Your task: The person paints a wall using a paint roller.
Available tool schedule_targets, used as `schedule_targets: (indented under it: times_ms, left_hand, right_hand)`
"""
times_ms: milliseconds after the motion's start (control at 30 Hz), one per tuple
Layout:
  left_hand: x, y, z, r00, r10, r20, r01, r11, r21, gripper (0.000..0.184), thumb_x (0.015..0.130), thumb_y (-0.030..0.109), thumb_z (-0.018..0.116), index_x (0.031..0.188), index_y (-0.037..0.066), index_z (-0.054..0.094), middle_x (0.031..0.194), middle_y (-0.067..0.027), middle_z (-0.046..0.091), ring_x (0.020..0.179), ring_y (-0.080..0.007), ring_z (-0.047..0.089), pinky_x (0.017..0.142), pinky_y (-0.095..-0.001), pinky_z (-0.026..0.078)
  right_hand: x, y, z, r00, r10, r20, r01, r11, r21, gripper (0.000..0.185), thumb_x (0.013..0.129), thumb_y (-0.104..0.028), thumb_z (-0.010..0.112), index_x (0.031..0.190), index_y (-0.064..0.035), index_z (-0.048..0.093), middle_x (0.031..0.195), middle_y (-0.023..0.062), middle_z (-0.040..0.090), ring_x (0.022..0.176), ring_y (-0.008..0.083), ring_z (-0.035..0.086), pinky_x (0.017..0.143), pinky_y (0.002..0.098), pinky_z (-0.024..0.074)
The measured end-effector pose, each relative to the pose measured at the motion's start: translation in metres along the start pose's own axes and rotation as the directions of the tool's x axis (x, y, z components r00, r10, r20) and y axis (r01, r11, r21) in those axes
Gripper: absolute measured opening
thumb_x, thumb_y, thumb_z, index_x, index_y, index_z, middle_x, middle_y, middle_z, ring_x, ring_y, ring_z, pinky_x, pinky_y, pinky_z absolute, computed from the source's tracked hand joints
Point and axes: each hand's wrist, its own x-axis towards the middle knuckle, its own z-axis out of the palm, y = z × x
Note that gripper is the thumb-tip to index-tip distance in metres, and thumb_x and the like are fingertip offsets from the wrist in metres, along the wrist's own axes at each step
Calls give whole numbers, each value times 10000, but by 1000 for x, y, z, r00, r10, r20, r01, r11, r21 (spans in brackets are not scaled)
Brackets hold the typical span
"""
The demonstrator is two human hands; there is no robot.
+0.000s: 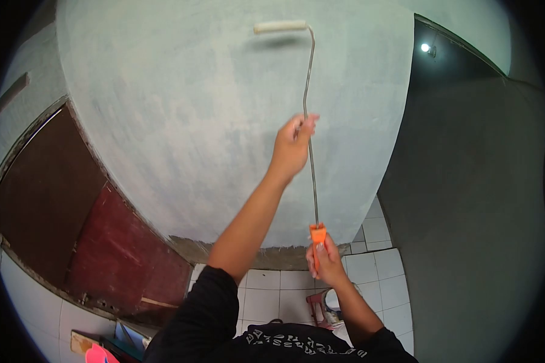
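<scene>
A paint roller with a long, thin metal rod is held up before a patchy white-painted wall [212, 151]. Its pale roller sleeve [280, 26] is near the top of the view, casting a shadow on the wall just below; whether it touches the wall I cannot tell. My left hand [292, 145] is closed around the rod [314, 181] about midway along. Lower down, my right hand [327, 261] grips the orange handle [318, 233]. The rod runs nearly upright between both hands.
A brown and dark red door [127, 242] stands at the left. On the right is a dark grey wall [472, 199] beside an opening with a lit bulb [426, 48]. White floor tiles [263, 280] lie below. A reddish stool [313, 305] with a white container [332, 300] is near my right arm.
</scene>
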Motion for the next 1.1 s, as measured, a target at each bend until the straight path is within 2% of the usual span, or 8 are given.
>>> schedule_targets:
  times_ms: [167,400,567,667,767,833,967,1100]
  left_hand:
    - [87,45,-45,953,304,15,-303,943,140,356,1022,316,545,1267,73,634,1061,-60,650,963,-136,581,855,-308,473]
    - [112,29,-77,952,307,11,-301,925,231,304,982,280,605,1224,103,654,999,-107,667,838,-191,638,786,-334,516]
    - [4,-124,-72,970,196,142,-226,946,233,272,983,225,617,1211,91,681,979,-49,717,849,-137,610,796,-306,501]
    - [-111,-220,-58,965,-146,219,106,977,185,272,997,237,604,1198,73,687,988,-74,706,858,-154,598,817,-307,491]
    - [-183,-256,-47,913,-331,239,260,922,287,255,999,254,609,1152,77,712,1008,-98,674,898,-181,604,833,-319,489]
    - [-190,-252,-43,949,-224,223,187,966,176,212,973,255,639,1064,98,748,972,-132,657,891,-259,638,818,-356,510]
    - [-140,-216,-52,977,-86,193,62,990,130,203,974,239,638,1029,75,745,961,-113,661,898,-237,639,799,-343,507]
    - [-54,-140,-67,996,75,51,-79,993,83,278,979,305,649,1005,35,711,936,-111,681,884,-214,655,792,-340,508]
  right_hand:
    - [73,-48,53,988,-148,-38,145,987,-73,287,1086,-345,379,1223,-101,444,684,-3,460,408,61,413,367,225,349]
    - [105,-43,85,983,-126,-137,112,988,-108,294,1083,-360,387,1189,-95,456,683,-7,454,404,64,390,366,234,349]
    - [39,102,61,959,25,-282,-67,988,-139,317,1078,-395,406,1184,-108,489,677,-30,448,459,50,389,402,222,345]
    - [-42,236,16,951,115,-287,-170,970,-176,362,1076,-450,396,1184,-117,487,673,-31,457,454,59,401,400,223,335]
    - [-94,259,24,902,232,-364,-288,952,-107,330,1079,-421,411,1143,-113,511,667,-40,447,464,46,384,407,220,323]
    - [-102,253,30,866,273,-420,-313,949,-28,252,1076,-332,460,1055,-88,521,654,-38,454,484,33,388,426,216,320]
    - [-74,246,24,903,147,-404,-208,972,-111,315,1083,-386,410,1190,-113,527,693,-30,485,500,42,409,434,209,333]
    - [-10,139,65,950,134,-281,-169,980,-104,400,1067,-480,394,1173,-111,506,685,14,519,450,87,455,403,238,379]
